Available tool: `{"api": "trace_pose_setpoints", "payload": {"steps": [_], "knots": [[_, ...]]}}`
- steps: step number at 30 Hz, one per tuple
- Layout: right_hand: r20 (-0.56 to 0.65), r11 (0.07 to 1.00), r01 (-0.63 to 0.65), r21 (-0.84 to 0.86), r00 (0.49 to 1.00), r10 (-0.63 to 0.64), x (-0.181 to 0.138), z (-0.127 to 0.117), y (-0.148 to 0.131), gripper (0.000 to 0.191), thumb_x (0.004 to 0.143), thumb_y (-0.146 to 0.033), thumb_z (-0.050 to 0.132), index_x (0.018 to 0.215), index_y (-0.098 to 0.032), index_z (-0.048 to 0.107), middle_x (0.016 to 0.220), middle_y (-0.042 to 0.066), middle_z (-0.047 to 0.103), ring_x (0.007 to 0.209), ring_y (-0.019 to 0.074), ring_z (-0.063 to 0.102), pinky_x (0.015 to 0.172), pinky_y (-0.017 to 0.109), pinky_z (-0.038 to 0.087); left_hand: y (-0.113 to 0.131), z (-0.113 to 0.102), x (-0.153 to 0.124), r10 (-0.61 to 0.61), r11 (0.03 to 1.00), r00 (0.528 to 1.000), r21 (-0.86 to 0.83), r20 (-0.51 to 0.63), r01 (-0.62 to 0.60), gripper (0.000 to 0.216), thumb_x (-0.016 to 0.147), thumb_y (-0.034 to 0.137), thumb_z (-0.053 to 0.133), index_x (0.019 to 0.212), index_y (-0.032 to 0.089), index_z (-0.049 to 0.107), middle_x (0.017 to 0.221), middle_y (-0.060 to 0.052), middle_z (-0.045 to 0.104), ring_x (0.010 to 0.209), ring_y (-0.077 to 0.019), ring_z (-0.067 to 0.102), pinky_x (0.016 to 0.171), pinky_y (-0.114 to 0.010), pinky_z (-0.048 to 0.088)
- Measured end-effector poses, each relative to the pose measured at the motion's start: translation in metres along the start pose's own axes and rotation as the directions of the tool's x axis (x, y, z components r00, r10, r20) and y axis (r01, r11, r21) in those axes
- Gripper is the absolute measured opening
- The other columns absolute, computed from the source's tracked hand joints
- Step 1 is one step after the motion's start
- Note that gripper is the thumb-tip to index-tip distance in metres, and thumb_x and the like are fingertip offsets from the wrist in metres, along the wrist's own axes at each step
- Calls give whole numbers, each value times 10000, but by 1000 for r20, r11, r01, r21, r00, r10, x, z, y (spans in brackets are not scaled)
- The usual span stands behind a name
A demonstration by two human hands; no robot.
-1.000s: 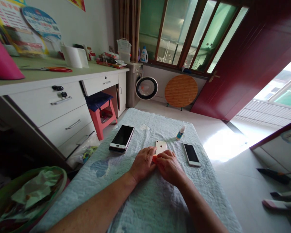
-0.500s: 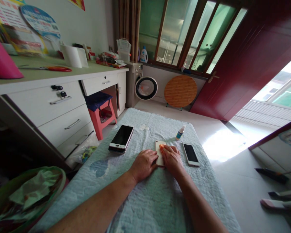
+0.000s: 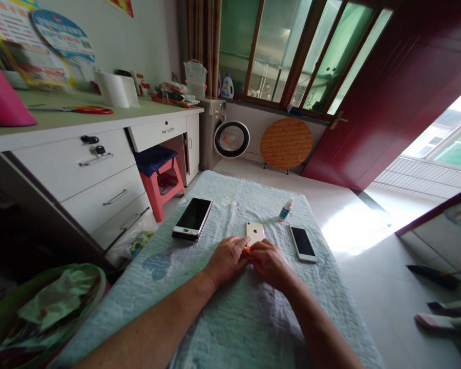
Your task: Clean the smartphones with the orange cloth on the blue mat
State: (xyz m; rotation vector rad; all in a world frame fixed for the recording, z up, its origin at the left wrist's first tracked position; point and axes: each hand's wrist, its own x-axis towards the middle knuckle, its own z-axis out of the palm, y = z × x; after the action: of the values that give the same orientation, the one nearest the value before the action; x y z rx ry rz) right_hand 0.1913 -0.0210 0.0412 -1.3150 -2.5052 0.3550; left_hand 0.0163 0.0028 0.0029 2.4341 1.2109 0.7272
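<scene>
A white phone (image 3: pixel 255 231) lies back up on the pale blue cloth (image 3: pixel 230 307). My left hand (image 3: pixel 226 260) rests against its near left edge with curled fingers. My right hand (image 3: pixel 269 262) is closed on a small orange piece (image 3: pixel 246 250) at the phone's near end. A larger phone (image 3: pixel 192 218) with a dark screen lies to the left. A slim white phone (image 3: pixel 303 244) lies face up to the right. A small dropper bottle (image 3: pixel 286 210) stands just beyond them.
A white desk with drawers (image 3: pixel 100 159) runs along the left, with a red stool (image 3: pixel 160 179) under it. A green bin (image 3: pixel 42 312) sits at lower left. Tools (image 3: pixel 438 297) lie on the floor at right. A round wooden board (image 3: pixel 286 144) leans against the far wall.
My right hand, which lay over the white phone half a second ago, has slid back to its near end with the orange piece. The left hand has hardly moved.
</scene>
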Motion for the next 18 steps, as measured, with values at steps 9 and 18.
{"api": "trace_pose_setpoints", "payload": {"steps": [9,18], "knots": [[-154,958,-264,-113,957,246,6,9,28,373,1004,-368,364,1061,-267,719,1094,36,679,972,188,528,903,317,386,-3,0,-2,42,999,999,-23,-2,-42,534,857,374,641,1323,178,470,1196,-119,631,1107,-275,579,984,-425,439],[-134,869,-443,-218,896,423,17,9,35,422,973,-322,359,1368,-279,502,1411,34,495,1190,261,411,922,379,345,-3,0,-1,98,995,995,13,12,-99,339,812,259,691,1138,188,627,1255,-88,634,1141,-265,562,1032,-413,407]]}}
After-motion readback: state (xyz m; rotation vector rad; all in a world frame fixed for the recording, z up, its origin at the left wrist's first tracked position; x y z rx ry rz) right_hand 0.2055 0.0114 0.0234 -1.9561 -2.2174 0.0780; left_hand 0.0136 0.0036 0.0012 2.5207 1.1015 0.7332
